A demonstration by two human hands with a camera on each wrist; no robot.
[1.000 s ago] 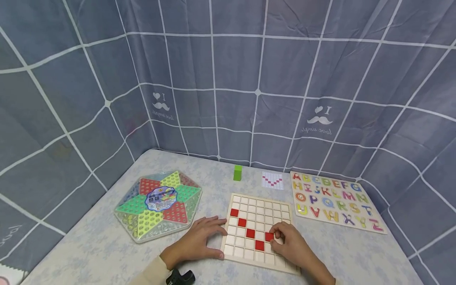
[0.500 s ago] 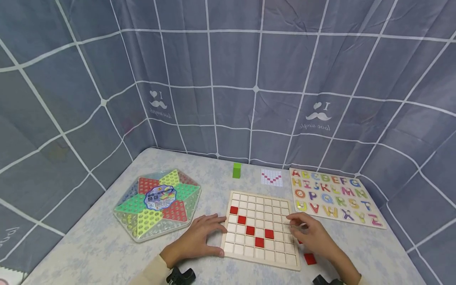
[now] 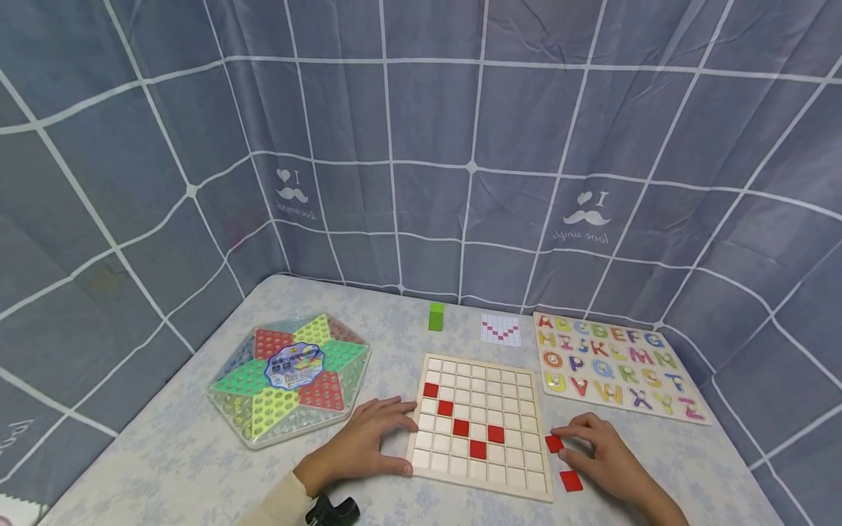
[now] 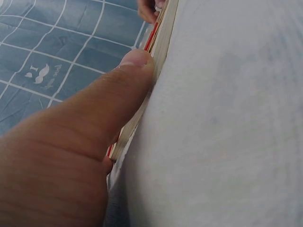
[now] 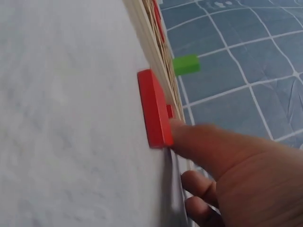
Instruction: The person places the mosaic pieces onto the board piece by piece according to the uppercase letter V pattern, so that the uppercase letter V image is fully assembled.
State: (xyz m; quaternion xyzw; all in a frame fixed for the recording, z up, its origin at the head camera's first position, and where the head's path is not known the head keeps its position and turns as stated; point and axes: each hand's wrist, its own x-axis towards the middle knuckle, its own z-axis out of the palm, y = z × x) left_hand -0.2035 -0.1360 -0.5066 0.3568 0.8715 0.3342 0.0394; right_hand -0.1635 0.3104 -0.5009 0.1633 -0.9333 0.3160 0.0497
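Note:
A square wooden grid board (image 3: pixel 473 493) lies flat on the table, with several red tiles in its cells forming a lopsided V. My left hand (image 3: pixel 371 442) rests against the board's left edge, thumb and fingers spread apart; in the left wrist view its thumb (image 4: pixel 128 75) presses the board's side. Right of the board, my right hand (image 3: pixel 608 456) has index finger and thumb at opposite edges of a loose red tile (image 3: pixel 555 443). Another red tile (image 3: pixel 571 481) lies nearer me, untouched, and looks large in the right wrist view. There, the thumb partly hides the farther tile (image 5: pixel 169 111).
Behind the board stand a green block (image 3: pixel 436 317) and a small pattern card (image 3: pixel 501 330) with a pink V. A wooden alphabet board (image 3: pixel 621 369) is at right, a hexagonal checkers set (image 3: pixel 289 380) at left. A grid-patterned curtain (image 3: pixel 434 204) borders the table.
My right hand has let go of a tile on the board and moved right, then down to a loose red tile on the table. My left hand stays at the board's edge.

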